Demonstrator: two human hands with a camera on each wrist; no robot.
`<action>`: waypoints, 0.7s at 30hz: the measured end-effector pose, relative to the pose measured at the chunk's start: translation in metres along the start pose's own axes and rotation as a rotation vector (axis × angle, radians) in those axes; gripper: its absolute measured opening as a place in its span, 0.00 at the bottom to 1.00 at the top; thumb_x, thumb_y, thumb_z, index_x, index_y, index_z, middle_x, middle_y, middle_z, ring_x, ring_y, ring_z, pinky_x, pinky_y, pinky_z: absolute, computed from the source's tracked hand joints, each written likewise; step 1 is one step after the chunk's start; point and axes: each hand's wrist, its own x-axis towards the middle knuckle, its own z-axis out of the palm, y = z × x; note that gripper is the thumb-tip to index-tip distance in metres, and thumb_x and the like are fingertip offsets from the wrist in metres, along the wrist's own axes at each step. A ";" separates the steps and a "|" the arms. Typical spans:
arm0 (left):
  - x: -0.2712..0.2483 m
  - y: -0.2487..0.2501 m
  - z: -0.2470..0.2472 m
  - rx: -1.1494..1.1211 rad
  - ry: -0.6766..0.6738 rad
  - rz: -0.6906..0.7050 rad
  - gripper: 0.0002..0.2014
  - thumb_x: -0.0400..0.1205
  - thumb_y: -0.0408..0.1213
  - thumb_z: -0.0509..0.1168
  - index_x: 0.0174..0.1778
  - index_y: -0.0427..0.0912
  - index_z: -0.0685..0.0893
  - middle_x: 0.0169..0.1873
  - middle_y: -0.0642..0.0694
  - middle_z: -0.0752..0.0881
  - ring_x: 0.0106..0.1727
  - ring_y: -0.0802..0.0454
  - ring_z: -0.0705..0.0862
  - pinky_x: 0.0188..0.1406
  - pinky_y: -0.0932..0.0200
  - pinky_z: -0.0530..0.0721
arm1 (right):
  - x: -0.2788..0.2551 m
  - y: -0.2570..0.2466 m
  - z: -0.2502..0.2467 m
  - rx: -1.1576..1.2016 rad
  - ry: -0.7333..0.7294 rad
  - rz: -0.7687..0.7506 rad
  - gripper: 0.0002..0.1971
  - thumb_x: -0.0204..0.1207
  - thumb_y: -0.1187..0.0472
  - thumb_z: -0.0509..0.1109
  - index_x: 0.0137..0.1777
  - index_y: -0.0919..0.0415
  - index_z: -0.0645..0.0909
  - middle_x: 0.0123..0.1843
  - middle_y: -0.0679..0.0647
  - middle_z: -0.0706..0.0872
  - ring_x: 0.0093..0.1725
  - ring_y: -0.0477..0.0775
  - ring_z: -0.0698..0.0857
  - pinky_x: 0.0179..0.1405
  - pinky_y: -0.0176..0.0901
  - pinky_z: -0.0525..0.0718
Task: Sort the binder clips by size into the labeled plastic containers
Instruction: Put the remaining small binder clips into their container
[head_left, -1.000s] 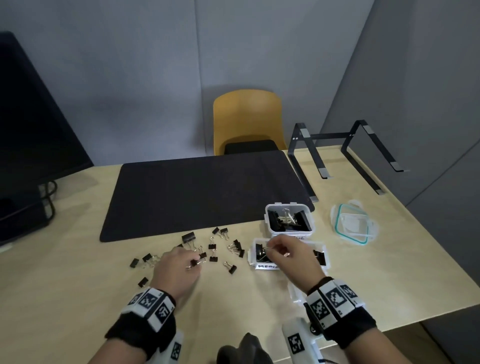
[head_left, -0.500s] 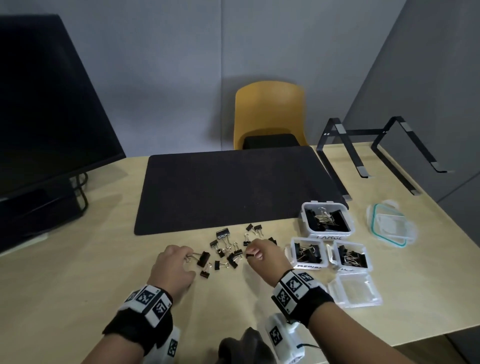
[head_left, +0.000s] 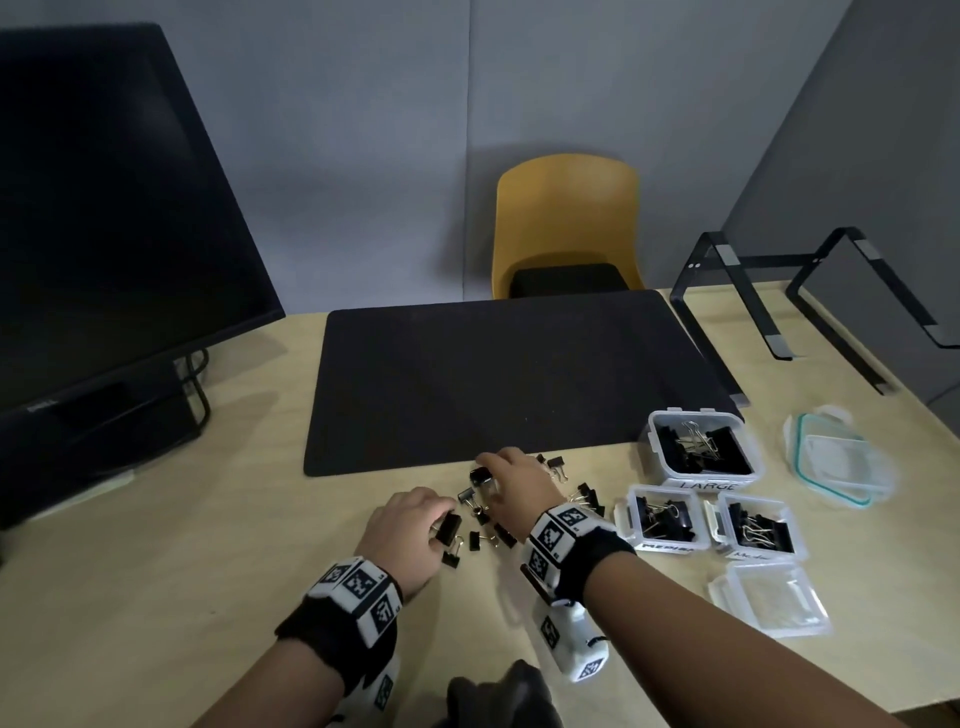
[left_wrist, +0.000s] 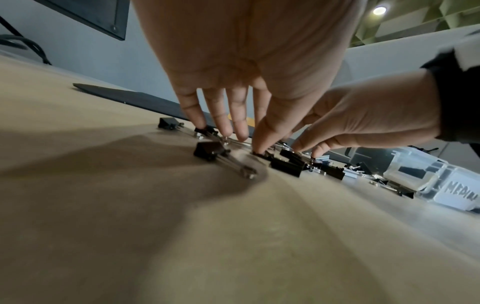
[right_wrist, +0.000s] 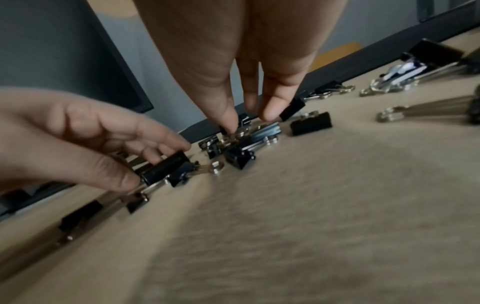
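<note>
Picking step: left hand (head_left: 410, 525) pinches a binder clip (right_wrist: 163, 168); right hand (head_left: 514, 483) pinches clip handles (right_wrist: 235, 134). Next, carry them to the containers (head_left: 662, 517) at three o'clock.

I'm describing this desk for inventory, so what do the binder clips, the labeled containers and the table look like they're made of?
Binder clips: likely metal, glossy black bodies, shiny silver wire handles. Containers: clear plastic, see-through walls. Table: pale wood-look top, matte; solid or laminate unclear.

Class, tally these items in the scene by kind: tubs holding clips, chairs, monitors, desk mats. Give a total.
Tubs holding clips: 3
Chairs: 1
Monitors: 1
Desk mats: 1
Total: 6
</note>
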 end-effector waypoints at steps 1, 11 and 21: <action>0.001 0.000 0.000 0.011 -0.003 -0.001 0.23 0.79 0.39 0.62 0.70 0.57 0.74 0.65 0.57 0.76 0.66 0.53 0.72 0.66 0.57 0.70 | 0.002 -0.002 0.000 -0.041 -0.031 -0.001 0.23 0.79 0.65 0.62 0.74 0.54 0.69 0.70 0.57 0.72 0.69 0.60 0.72 0.68 0.47 0.74; 0.010 0.005 -0.001 0.048 0.006 0.040 0.19 0.77 0.46 0.65 0.65 0.53 0.75 0.62 0.58 0.78 0.65 0.54 0.74 0.67 0.55 0.69 | 0.000 -0.002 -0.001 -0.059 0.015 0.086 0.17 0.78 0.66 0.61 0.66 0.61 0.73 0.65 0.58 0.75 0.67 0.60 0.71 0.67 0.46 0.72; 0.016 0.014 -0.003 -0.176 0.040 0.050 0.07 0.78 0.35 0.66 0.52 0.45 0.83 0.48 0.53 0.83 0.47 0.56 0.81 0.47 0.66 0.77 | -0.031 0.009 -0.027 0.188 0.123 0.160 0.05 0.79 0.60 0.64 0.52 0.57 0.74 0.47 0.52 0.83 0.44 0.51 0.78 0.43 0.39 0.74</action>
